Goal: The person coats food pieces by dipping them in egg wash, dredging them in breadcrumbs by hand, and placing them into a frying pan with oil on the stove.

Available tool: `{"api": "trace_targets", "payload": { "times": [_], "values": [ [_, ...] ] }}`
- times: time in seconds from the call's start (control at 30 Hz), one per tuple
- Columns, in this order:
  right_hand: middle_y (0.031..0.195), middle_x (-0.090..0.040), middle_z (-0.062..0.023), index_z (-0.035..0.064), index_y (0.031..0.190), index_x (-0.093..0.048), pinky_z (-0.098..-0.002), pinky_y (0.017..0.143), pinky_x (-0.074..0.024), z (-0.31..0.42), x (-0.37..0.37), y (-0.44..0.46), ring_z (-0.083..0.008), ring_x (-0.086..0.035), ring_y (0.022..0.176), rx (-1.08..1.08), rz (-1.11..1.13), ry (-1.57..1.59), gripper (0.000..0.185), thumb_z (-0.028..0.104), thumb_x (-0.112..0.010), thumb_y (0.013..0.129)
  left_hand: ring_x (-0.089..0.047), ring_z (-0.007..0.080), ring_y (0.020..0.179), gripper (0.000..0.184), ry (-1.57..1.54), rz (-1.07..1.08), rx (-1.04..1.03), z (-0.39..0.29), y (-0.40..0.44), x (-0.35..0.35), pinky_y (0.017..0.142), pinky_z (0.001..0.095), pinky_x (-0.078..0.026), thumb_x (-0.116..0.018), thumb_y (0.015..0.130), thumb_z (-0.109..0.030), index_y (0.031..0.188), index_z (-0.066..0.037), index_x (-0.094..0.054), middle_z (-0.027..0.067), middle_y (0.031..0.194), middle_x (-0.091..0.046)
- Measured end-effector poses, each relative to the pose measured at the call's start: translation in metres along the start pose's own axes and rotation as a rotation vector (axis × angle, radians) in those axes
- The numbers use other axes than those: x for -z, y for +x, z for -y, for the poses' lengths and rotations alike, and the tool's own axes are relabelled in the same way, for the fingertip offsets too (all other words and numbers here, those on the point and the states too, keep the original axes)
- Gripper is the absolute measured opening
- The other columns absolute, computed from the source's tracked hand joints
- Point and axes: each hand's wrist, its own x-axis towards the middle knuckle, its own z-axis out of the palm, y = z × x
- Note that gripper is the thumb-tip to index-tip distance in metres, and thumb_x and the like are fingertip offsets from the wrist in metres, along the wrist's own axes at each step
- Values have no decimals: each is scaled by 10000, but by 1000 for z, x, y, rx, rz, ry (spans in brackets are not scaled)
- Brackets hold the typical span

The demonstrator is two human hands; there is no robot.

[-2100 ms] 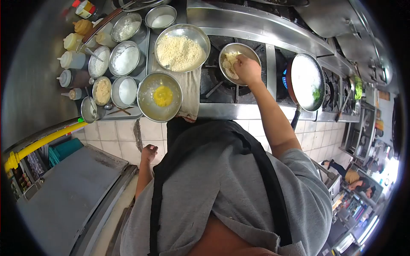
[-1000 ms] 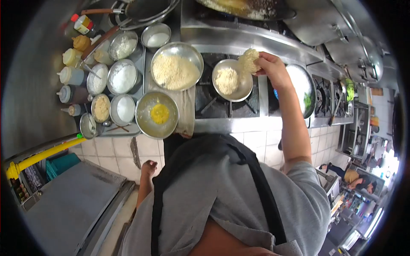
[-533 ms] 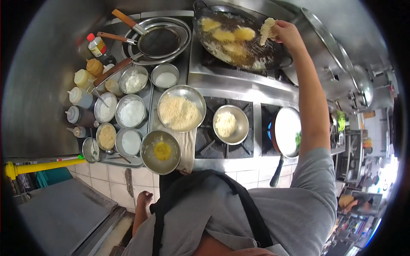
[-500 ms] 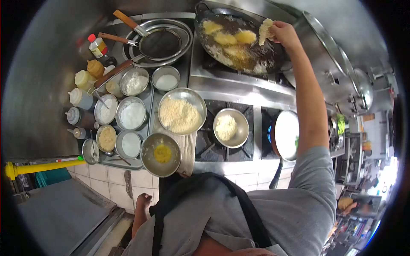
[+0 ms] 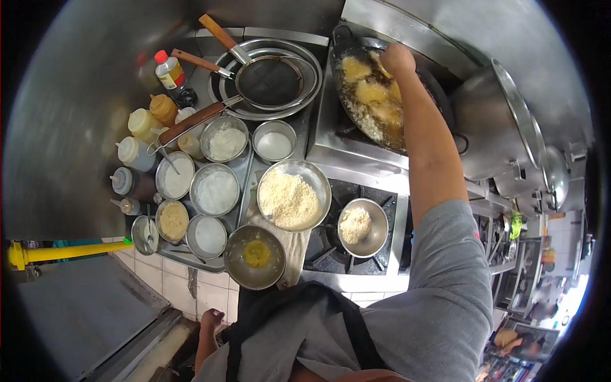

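Note:
My right hand (image 5: 399,60) reaches over the black wok (image 5: 445,105), its fingers closed and partly hidden behind its back. A breaded cutlet (image 5: 379,63) shows at the fingers, low at the oil; it looks held. Several golden cutlets (image 5: 372,92) fry in bubbling oil nearby. My left hand (image 5: 213,317) hangs low by my side over the tiled floor, fingers curled, with nothing visible in it. Nearest my body sit a steel bowl of beaten egg (image 5: 257,253), a bowl of breadcrumbs (image 5: 289,200) and a smaller crumb bowl (image 5: 354,225) on a burner.
Strainers with wooden handles (image 5: 270,81) rest on metal basins at the back left. Squeeze bottles (image 5: 132,153) line the left wall beside bowls of white powder (image 5: 216,192). A large steel pot (image 5: 487,121) stands right of the wok. A yellow pipe (image 5: 70,250) juts in at left.
My right hand has moved down to the oil with the breaded cutlet, which was raised above the wok's right side before. The view has shifted; my left hand still hangs low.

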Motion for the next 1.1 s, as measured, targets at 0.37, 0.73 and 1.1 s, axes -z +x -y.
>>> {"api": "trace_targets", "payload": {
  "times": [0.37, 0.73, 1.1],
  "values": [
    [827, -720, -57, 23, 1056, -709, -256, 717, -517, -30, 126, -230, -105, -649, 728, 156, -48, 681, 224, 153, -621, 897, -707, 279, 776, 319, -181, 86, -33, 32, 70, -50, 702, 407, -530, -699, 870, -361, 934, -49, -690, 129, 800, -718],
    [1165, -668, -116, 158, 1125, -681, -429, 909, -511, -76, -79, -424, -310, -649, 1038, 210, 531, 136, 322, 231, -659, 812, -707, 200, 649, 295, -92, 66, -177, -20, 24, -24, 607, 335, -536, -666, 893, -293, 962, -6, -684, 126, 743, -721],
    [1022, -685, -100, 121, 951, -655, -452, 875, -506, -56, -78, -432, -303, -636, 1040, 304, 751, 68, 282, 269, -739, 727, -715, 212, 711, 319, -4, 98, -126, -17, 12, -30, 693, 344, -543, -662, 892, -331, 945, -18, -689, 112, 760, -731]
  ]
}}
